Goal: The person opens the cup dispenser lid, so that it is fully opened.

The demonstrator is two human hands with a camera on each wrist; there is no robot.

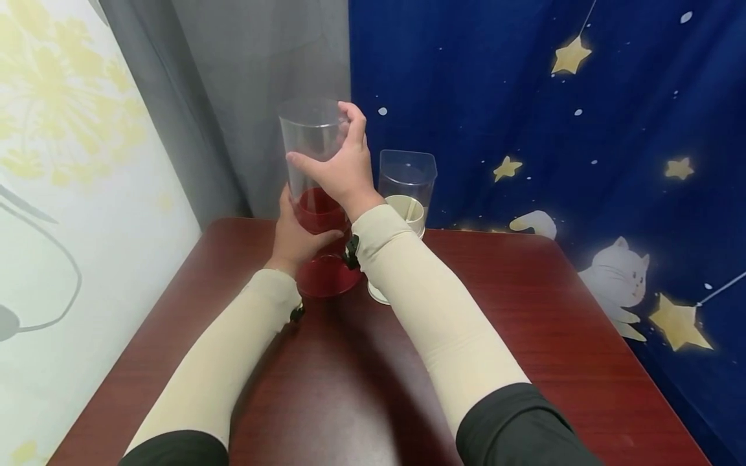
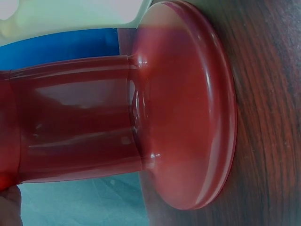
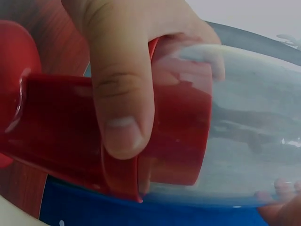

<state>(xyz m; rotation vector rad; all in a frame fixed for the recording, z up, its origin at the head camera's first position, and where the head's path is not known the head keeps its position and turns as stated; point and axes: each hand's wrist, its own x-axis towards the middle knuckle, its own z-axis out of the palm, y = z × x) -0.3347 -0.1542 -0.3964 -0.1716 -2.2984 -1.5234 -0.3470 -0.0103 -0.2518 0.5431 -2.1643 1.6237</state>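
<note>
Head view: right hand (image 1: 346, 165) grips the clear cup (image 1: 305, 137), left hand (image 1: 291, 239) clasps the red stand (image 1: 328, 279) beneath, on the table (image 1: 524, 291)! Left wrist: stand looks stiff, slick. Right wrist: cup seems light, perhaps brittle; hold its sides gently.

My head view looks forward and down from above the table's near side (image 1: 524, 304), over the person's arms (image 1: 443, 310), to the blue curtain (image 1: 466, 97) at the far right. My left wrist view sits very close, facing the red stand (image 2: 117, 117), stem (image 2: 70, 132) and foot (image 2: 188, 108), with up turned left. My right wrist view, also close but with up turned right, faces the stand's upper part and the clear cylinder (image 3: 254, 113). Both wrist views share the stem.
</note>
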